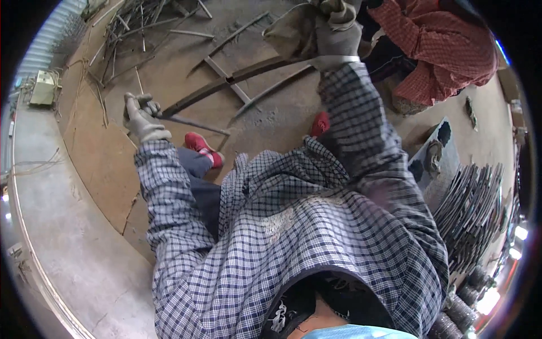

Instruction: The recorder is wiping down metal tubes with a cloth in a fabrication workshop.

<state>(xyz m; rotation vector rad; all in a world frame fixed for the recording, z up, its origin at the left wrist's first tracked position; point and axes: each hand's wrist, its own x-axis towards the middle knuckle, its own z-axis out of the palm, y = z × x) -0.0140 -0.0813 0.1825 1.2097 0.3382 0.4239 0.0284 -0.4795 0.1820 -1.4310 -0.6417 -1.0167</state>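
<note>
Head camera view: we are gripping a long, dark, slightly curved flat steel bar between both gloved hands, and by our reading we are in the middle of lifting or repositioning it over the dusty workshop floor. Our left hand, in a grey work glove at nine o'clock, is closing tightly around the bar's near end, alongside a thin grey rod whose end is running under the same fist. Our right hand, also gloved in grey, is clamping the bar's far end at twelve o'clock. The bar is spanning straight from one fist to the other, crossing a pale metal frame lying on the ground. We judge the next move is calling for both hands to keep level. A person in a red checked garment is crouching at one o'clock.
</note>
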